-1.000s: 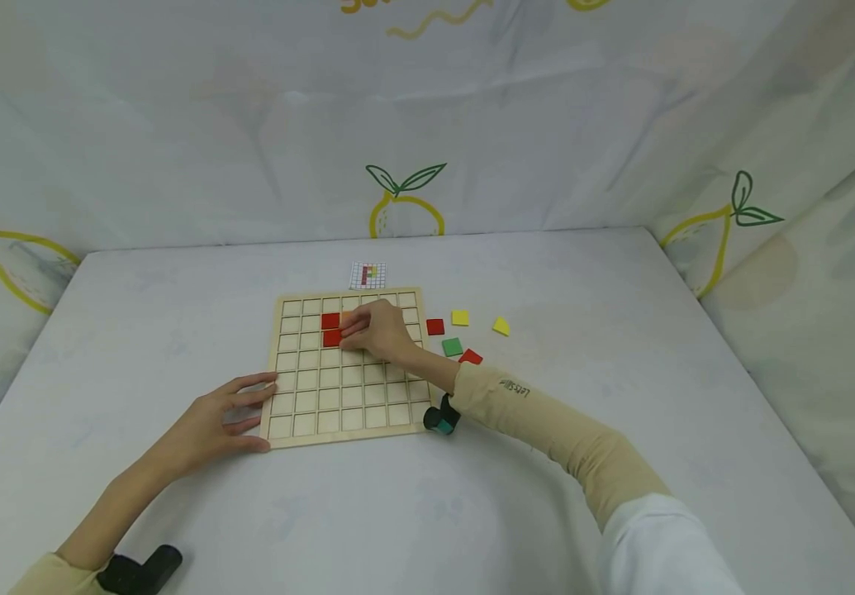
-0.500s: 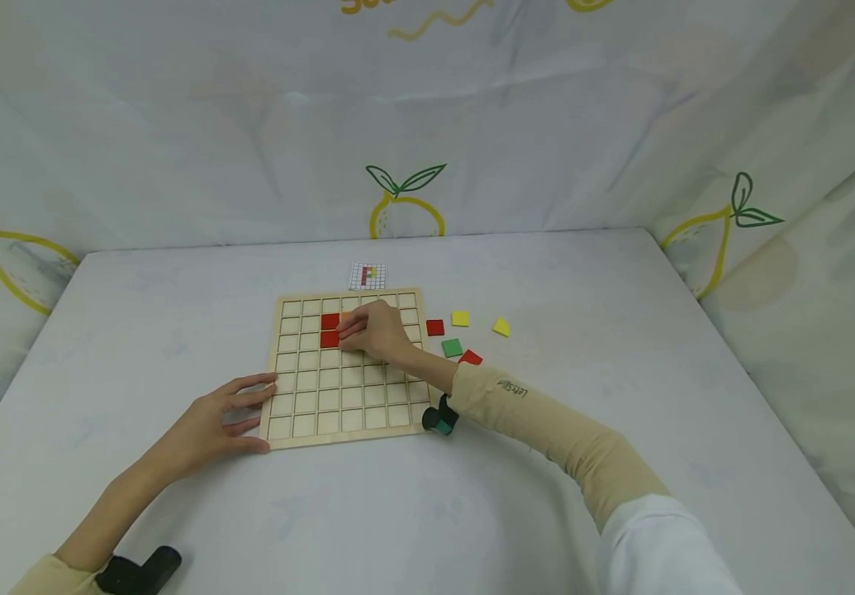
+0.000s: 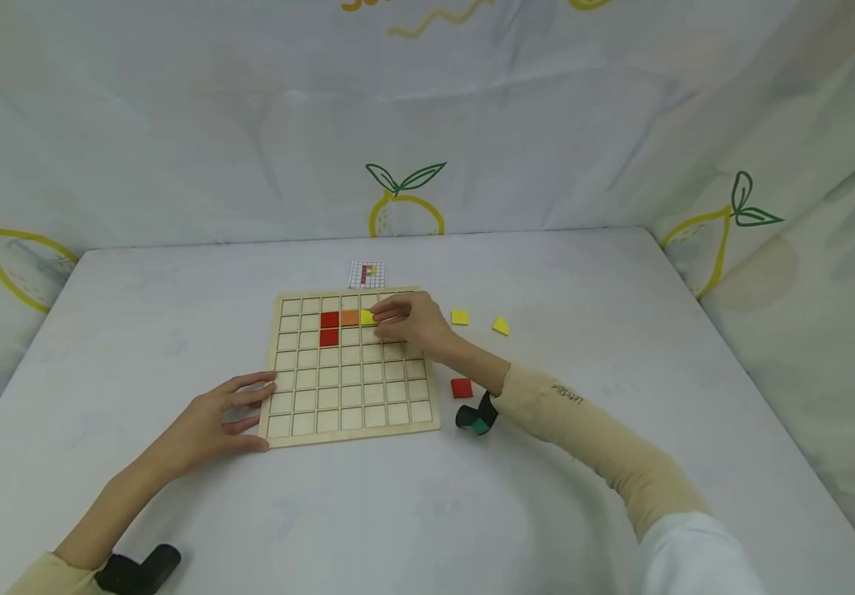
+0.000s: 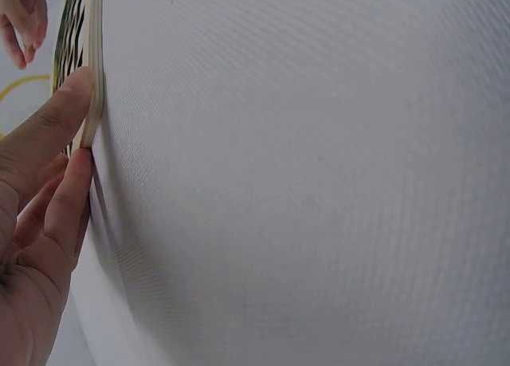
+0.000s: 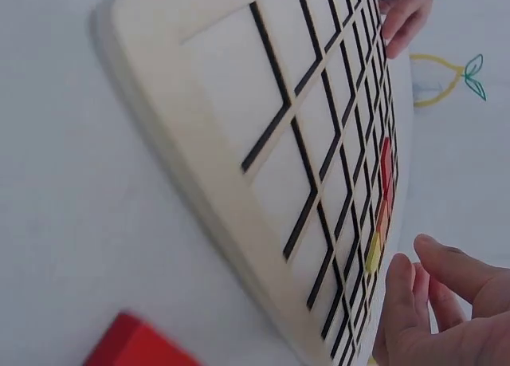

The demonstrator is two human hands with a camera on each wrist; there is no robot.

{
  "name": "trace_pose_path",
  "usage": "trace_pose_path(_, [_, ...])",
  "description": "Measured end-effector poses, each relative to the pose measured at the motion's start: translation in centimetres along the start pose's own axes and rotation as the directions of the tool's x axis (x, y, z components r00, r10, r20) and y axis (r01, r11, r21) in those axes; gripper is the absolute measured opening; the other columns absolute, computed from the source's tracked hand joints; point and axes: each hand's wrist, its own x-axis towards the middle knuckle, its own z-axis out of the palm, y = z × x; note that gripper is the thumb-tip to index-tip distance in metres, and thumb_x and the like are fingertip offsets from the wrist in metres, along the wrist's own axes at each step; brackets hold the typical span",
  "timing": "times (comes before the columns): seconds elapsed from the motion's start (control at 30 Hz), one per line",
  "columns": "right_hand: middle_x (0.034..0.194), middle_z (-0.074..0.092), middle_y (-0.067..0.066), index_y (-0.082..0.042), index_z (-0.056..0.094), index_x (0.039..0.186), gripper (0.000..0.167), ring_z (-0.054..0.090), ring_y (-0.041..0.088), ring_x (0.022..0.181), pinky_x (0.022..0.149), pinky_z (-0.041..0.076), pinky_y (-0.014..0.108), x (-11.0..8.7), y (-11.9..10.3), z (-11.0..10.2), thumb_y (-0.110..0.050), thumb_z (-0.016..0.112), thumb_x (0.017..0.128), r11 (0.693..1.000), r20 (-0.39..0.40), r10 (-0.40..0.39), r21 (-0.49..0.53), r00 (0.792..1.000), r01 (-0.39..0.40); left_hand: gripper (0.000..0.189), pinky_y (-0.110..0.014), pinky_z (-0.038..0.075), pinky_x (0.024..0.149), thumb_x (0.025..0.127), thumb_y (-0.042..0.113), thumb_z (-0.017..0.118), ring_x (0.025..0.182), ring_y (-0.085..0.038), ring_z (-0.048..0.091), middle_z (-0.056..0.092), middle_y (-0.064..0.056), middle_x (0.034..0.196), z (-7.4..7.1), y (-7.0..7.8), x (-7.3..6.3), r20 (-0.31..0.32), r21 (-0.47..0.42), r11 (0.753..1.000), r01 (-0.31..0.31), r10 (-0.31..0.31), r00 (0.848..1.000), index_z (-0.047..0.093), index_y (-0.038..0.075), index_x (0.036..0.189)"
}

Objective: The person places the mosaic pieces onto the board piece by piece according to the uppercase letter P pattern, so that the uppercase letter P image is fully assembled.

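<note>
A square wooden grid board [image 3: 351,397] lies on the table. Two red tiles [image 3: 329,337], an orange tile [image 3: 349,317] and a yellow tile [image 3: 367,317] sit in its cells. My left hand [image 3: 211,426] touches the board's left edge with spread, mostly straight fingers; in the left wrist view its fingertips [image 4: 80,83] rest against the board's side. My right hand [image 3: 415,322] hovers over the board's right part, fingertips just right of the yellow tile. In the right wrist view, its thumb and fingers [image 5: 402,290] are apart, with nothing seen between them.
A small printed pattern card [image 3: 368,274] lies beyond the board. To the right are a yellow square tile [image 3: 460,317], a yellow wedge-shaped tile [image 3: 501,326] and a red tile [image 3: 462,387]. My right hand and forearm hide other loose tiles there.
My right hand has moved right, off the cells beside the red tiles, uncovering the orange and yellow tiles. My forearm now covers the loose green tile and two red ones. My left hand stays put.
</note>
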Motion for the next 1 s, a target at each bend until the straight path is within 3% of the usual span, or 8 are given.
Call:
trace_pose_path(0.3, [0.124, 0.060, 0.021, 0.006, 0.058, 0.125, 0.039, 0.063, 0.027, 0.105, 0.088, 0.059, 0.034, -1.5, 1.7, -5.5, -0.002, 0.068, 0.088, 0.996, 0.044, 0.042, 0.077, 0.998, -0.045, 0.074, -0.026, 0.057, 0.088, 0.070, 0.009, 0.083, 0.123, -0.042, 0.047, 0.034, -0.021, 0.148, 0.0, -0.2, 0.0, 0.004, 0.001, 1.000, 0.002, -0.002, 1.000, 0.049, -0.013, 0.132])
trace_pose_path(0.5, [0.122, 0.061, 0.016, 0.000, 0.060, 0.123, 0.036, 0.062, 0.025, 0.106, 0.088, 0.058, 0.027, -4.1, 3.4, -7.9, -0.009, 0.068, 0.089, 0.998, 0.038, 0.043, 0.039, 0.998, -0.045, 0.074, -0.027, 0.057, 0.088, 0.070, 0.009, 0.083, 0.123, -0.042, 0.047, 0.034, -0.021, 0.147, 0.0, -0.2, 0.0, 0.004, -0.008, 1.000, -0.010, 0.010, 1.000, 0.049, -0.013, 0.132])
trace_pose_path(0.73, [0.117, 0.064, 0.015, -0.001, 0.062, 0.120, 0.034, 0.064, 0.022, 0.099, 0.082, 0.058, 0.023, -7.1, 4.8, -8.6, -0.010, 0.070, 0.088, 0.999, 0.060, 0.017, 0.037, 0.998, -0.019, 0.075, -0.025, 0.057, 0.087, 0.070, 0.011, 0.083, 0.122, -0.042, 0.047, 0.034, -0.021, 0.148, -0.1, -0.2, -0.1, 0.006, -0.011, 1.000, 0.006, -0.006, 1.000, 0.049, -0.012, 0.132])
trace_pose_path(1.0, [0.105, 0.067, 0.011, 0.000, 0.067, 0.112, 0.027, 0.060, 0.019, 0.087, 0.076, 0.057, 0.021, -8.2, 5.2, -7.9, -0.002, 0.071, 0.085, 0.979, 0.162, -0.134, -0.132, 0.978, 0.156, 0.074, -0.023, 0.057, 0.086, 0.069, 0.010, 0.083, 0.121, -0.041, 0.049, 0.035, -0.021, 0.147, 0.1, -0.5, -0.2, -0.004, -0.011, 1.000, -0.027, 0.027, 1.000, 0.049, -0.013, 0.131])
